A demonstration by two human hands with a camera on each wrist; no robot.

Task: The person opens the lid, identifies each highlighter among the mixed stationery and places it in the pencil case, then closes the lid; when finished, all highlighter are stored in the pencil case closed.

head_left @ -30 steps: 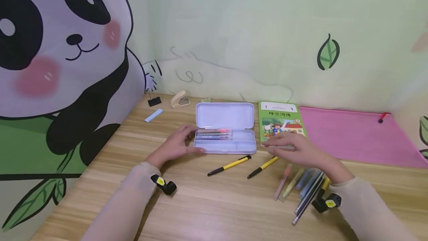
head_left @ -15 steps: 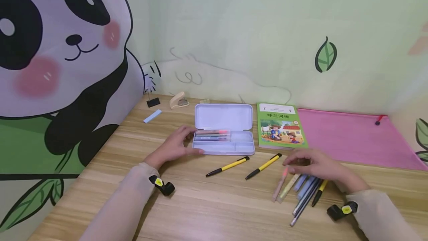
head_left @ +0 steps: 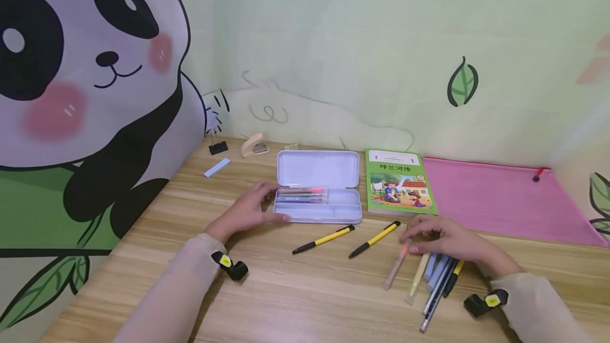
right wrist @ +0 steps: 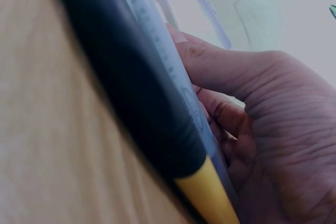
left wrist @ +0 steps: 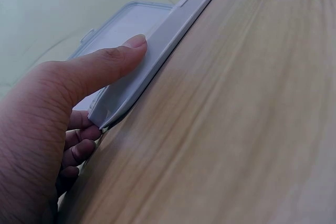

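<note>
My left hand (head_left: 249, 209) grips the left end of an open white pencil case (head_left: 348, 214), its thumb on the front wall and the fingers behind, as the left wrist view shows. Several pens (head_left: 301, 199) lie in the case's back compartment. My right hand (head_left: 452, 238) is low over a loose group of writing tools, thumb and forefinger pinching the top end of a pink pen (head_left: 395, 268). Beside it lie a pale yellow pen (head_left: 417, 278), blue pens (head_left: 437, 273), several pencils (head_left: 434, 300) and a yellow-and-black pen (right wrist: 142, 87), which is large in the right wrist view.
Two yellow-and-black pens (head_left: 329, 237) lie in front of the case. A green book (head_left: 400, 181) and a pink zip pouch (head_left: 500, 200) are at the back right. At the back left stand a stapler (head_left: 254, 146), a black binder clip (head_left: 218, 147) and a light blue strip (head_left: 216, 167).
My right hand has come back from above the book to the loose pens. The pale yellow pen and pencils have shifted toward me, apart from the pink pen. My left hand stays on the case.
</note>
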